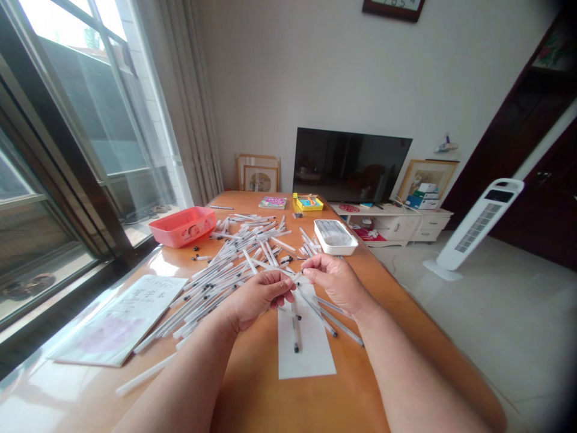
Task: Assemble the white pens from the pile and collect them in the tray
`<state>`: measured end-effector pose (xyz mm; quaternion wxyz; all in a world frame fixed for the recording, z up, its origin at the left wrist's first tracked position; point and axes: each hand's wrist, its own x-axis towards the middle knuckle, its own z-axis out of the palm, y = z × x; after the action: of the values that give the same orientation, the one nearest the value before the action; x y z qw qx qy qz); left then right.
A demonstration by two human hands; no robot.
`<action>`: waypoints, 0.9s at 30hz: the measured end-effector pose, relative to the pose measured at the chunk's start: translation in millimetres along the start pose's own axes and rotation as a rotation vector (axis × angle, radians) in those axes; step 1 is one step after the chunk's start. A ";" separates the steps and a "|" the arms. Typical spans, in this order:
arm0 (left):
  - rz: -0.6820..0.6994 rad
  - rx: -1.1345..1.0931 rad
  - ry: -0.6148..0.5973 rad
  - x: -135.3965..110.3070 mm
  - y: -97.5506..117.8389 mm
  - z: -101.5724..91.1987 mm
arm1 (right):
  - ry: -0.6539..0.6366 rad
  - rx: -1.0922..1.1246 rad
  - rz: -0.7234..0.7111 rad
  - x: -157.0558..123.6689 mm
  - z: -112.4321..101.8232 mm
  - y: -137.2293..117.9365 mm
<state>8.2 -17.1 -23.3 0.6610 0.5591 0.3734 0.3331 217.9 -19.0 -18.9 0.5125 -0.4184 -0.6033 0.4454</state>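
Note:
My left hand [259, 297] and my right hand [336, 279] meet above the wooden table [252, 397], fingers pinched together on a thin white pen part [298, 278] between them. Just below lies a white sheet of paper [311, 355] with a finished pen [296, 334] on it. A big loose pile of white pens with black tips [234, 264] spreads to the left and behind my hands. More pens [340, 325] lie under my right wrist.
A red plastic basket [183, 225] sits at the left by the window. A white tray [335, 236] stands behind my right hand. A printed sheet [119, 319] lies at the near left. Books [273, 202] and a yellow box [308, 202] rest at the far edge.

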 end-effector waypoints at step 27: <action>-0.010 0.020 0.000 0.2 1.3 0.3 | -0.062 -0.049 -0.007 -2.4 1.2 -5.4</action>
<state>8.6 -16.9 -22.0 0.6570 0.5639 0.3794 0.3261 216.7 -22.8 -14.4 0.4846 -0.4147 -0.6311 0.4415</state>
